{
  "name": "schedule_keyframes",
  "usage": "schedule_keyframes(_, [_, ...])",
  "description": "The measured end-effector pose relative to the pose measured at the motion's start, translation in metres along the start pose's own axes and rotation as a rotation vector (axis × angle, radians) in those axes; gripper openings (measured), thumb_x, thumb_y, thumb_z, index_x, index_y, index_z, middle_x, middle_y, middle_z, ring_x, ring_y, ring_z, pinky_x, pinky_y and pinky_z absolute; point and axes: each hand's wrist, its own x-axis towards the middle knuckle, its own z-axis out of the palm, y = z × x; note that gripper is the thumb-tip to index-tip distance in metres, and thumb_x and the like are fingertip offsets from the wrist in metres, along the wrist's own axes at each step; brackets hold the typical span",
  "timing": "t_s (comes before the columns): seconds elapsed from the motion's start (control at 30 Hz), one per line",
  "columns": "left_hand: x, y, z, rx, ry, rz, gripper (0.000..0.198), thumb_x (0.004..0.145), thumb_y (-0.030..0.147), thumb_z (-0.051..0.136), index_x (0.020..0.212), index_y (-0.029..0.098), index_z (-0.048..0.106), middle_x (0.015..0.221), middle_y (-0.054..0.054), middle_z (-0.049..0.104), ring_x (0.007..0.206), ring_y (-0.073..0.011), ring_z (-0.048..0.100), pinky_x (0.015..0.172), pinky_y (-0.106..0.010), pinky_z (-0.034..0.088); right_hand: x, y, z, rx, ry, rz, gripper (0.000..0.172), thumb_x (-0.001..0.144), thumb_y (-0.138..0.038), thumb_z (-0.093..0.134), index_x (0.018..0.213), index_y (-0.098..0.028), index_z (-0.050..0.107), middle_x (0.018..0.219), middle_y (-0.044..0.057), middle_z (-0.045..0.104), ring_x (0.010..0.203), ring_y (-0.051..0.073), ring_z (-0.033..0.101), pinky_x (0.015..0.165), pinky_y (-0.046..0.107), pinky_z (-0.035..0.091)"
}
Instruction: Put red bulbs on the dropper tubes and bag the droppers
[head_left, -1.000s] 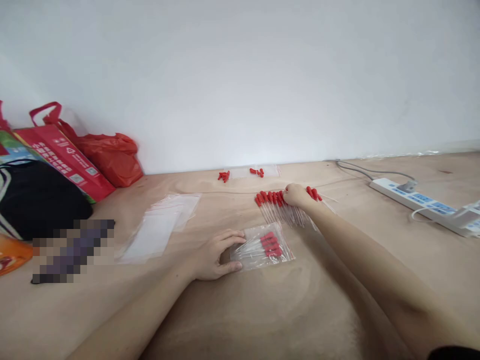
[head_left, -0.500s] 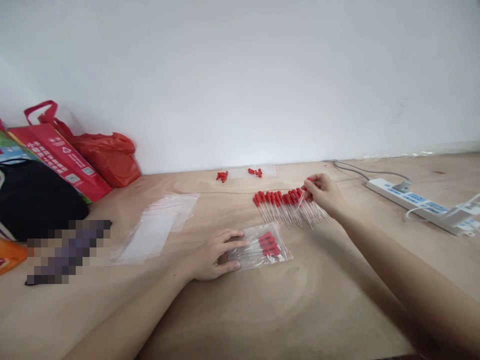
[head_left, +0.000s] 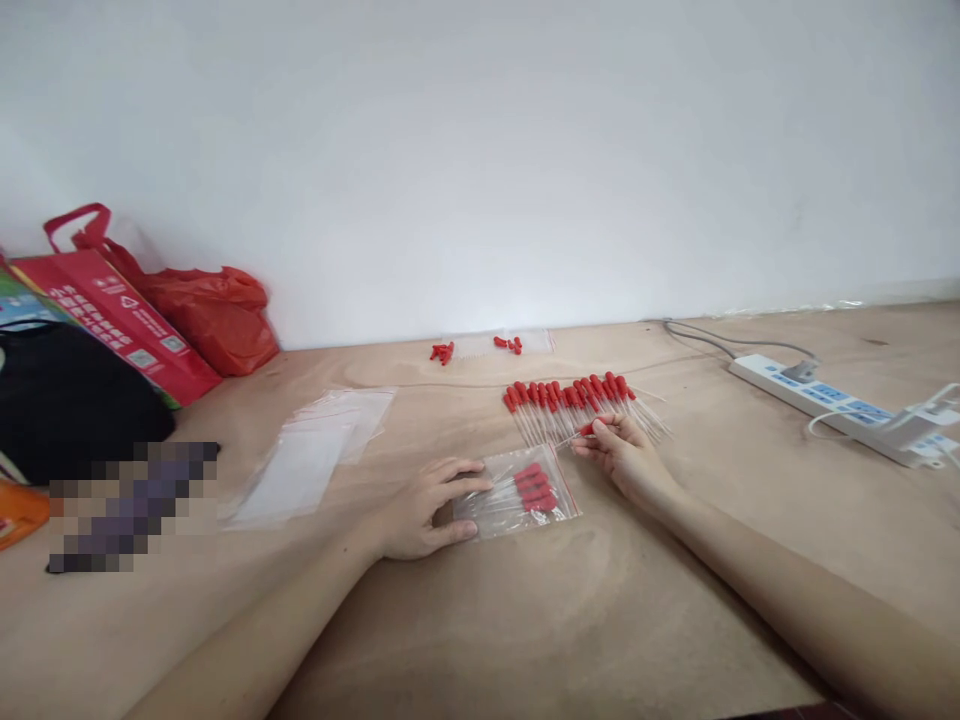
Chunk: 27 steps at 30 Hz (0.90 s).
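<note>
Left hand [head_left: 427,510]: fingers spread, on the nine-o'clock end of the bag [head_left: 565,500].
Right hand [head_left: 592,440]: pinches one dropper [head_left: 586,430], at the bag's two o'clock.
Bagging: apparently mid-fill; next probably calls for guiding the dropper through the three-o'clock edge.

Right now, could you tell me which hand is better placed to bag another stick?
Probably the right hand: it pinches a stick near the red-lined end of the bag, while the left hand rests at the other end.

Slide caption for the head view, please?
Left hand on a clear bag of red-tipped sticks, right hand pinching a loose stick.
</note>
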Motion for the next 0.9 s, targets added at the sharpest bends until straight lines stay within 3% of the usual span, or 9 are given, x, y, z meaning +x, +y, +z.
schedule_keyframes(0.27, [-0.001,0.000,0.001,0.003,0.021,-0.003,0.045,0.080,0.037,0.051,0.123,0.027,0.042,0.131,-0.006,0.040,0.119,-0.0237,0.036,0.099,-0.042,0.030,-0.004,0.002,-0.003,-0.022,-0.034,0.016,0.036,0.061,-0.042,0.068,0.078,-0.022,0.043,0.071,-0.003,0.059,0.058,0.011,0.060,0.056,0.026,0.052])
schedule_keyframes(0.53, [0.000,0.001,0.001,-0.015,0.055,-0.002,0.052,0.078,0.038,0.053,0.126,0.025,0.038,0.128,-0.007,0.043,0.118,-0.0242,0.038,0.098,-0.043,0.031,-0.010,0.004,0.009,-0.009,-0.094,0.092,0.037,0.059,-0.041,0.070,0.074,-0.022,0.042,0.076,0.000,0.061,0.066,0.014,0.063,0.067,0.031,0.052])
schedule_keyframes(0.77, [0.000,0.001,0.001,-0.008,0.054,0.010,0.052,0.078,0.039,0.053,0.126,0.024,0.037,0.130,-0.007,0.042,0.119,-0.0240,0.037,0.099,-0.043,0.030,-0.012,0.011,0.018,-0.361,-0.211,0.130,0.031,0.061,-0.038,0.067,0.075,-0.019,0.048,0.051,-0.006,0.054,0.041,0.007,0.048,0.040,0.020,0.038])
schedule_keyframes(0.9, [0.000,0.001,0.001,-0.008,0.060,0.020,0.052,0.078,0.039,0.053,0.126,0.024,0.038,0.129,-0.007,0.043,0.118,-0.0237,0.038,0.099,-0.042,0.030,-0.010,0.019,0.021,-0.431,-0.285,0.133,0.030,0.061,-0.038,0.066,0.077,-0.019,0.050,0.056,-0.002,0.059,0.042,0.010,0.051,0.040,0.022,0.040])
